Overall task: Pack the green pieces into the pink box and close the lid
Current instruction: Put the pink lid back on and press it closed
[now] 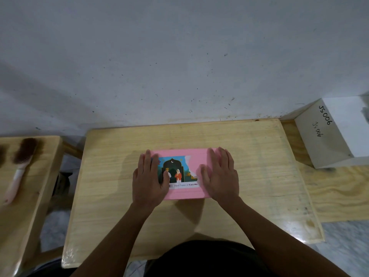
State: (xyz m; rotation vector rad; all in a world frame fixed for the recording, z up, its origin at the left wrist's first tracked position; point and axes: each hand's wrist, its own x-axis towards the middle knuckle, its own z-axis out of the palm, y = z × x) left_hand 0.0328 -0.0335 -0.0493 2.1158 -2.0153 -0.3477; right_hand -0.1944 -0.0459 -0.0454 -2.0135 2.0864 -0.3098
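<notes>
The pink box [196,156] lies flat in the middle of the wooden table [111,176], its lid down. A torn colourful sticker with two figures covers the lid's centre. My left hand [149,176] rests palm down on the left part of the lid, fingers spread. My right hand [221,173] rests palm down on the right part, fingers spread too. No green pieces are in view.
A white box [331,134] marked "JS006" stands on a wooden surface at the right. A brush with a pink handle [19,168] lies on a second wooden table at the left. A grey wall rises behind the table.
</notes>
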